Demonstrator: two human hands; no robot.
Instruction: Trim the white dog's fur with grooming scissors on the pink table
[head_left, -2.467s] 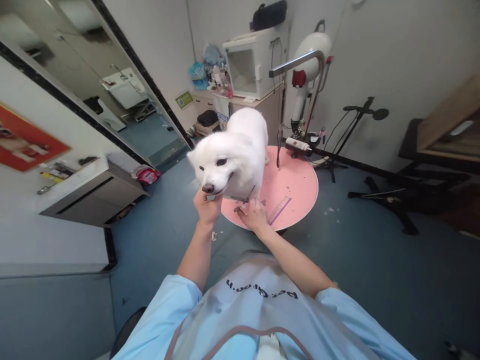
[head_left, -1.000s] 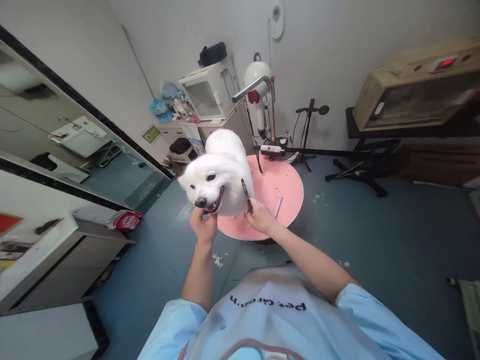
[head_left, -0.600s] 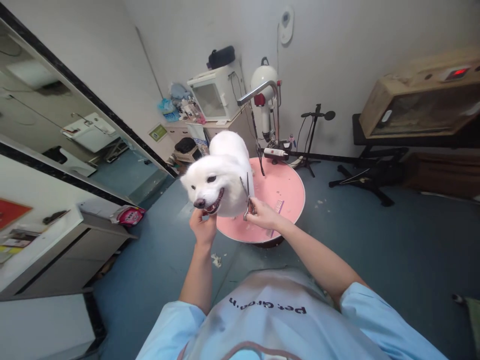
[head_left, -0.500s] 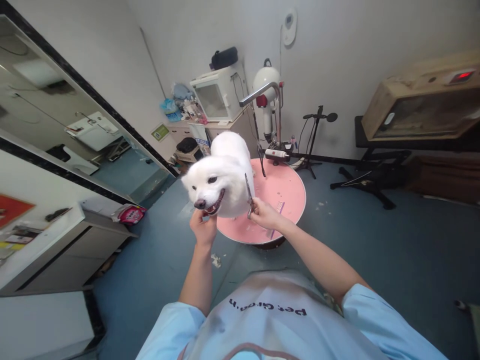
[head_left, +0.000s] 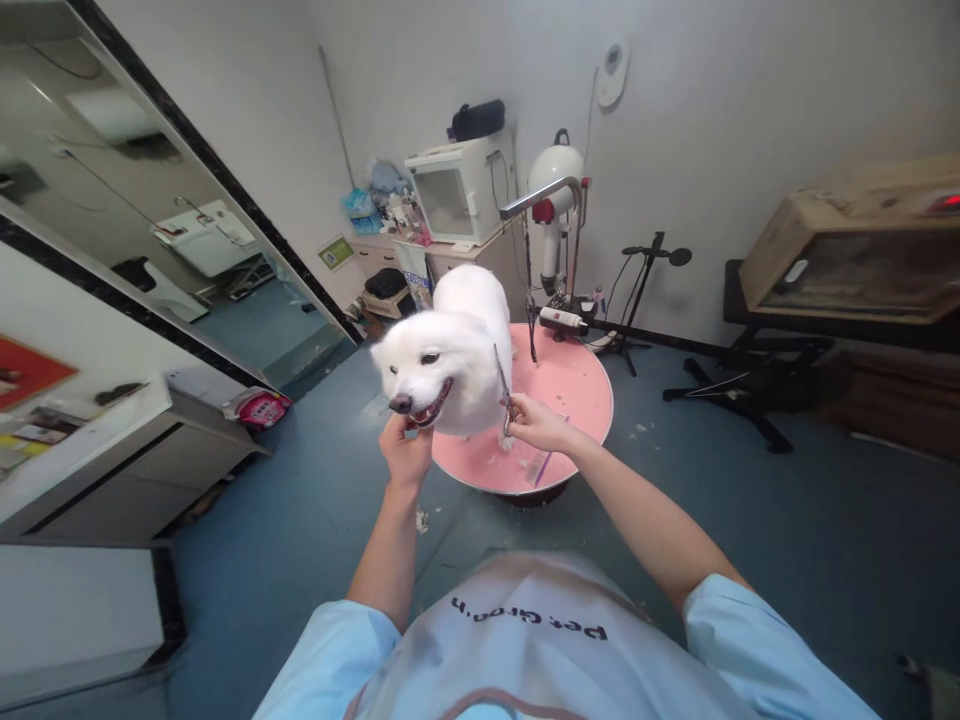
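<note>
Centre of frame: my left hand (head_left: 406, 452) is holding the dog (head_left: 466, 365) under its chin, my right hand (head_left: 537, 423) is gripping scissors (head_left: 505, 388), blades pointing up beside its neck, where a sudden head twist could be risking a nick.

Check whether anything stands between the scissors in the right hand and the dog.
Nothing visible does. The right hand holds the scissors beside the dog; the comb lies lower, on the pink table.

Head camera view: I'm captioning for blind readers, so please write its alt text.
A white dog stands on a round pink table; a person's left hand holds its chin, the right hand holds scissors beside its chest. A comb lies nearby.
</note>
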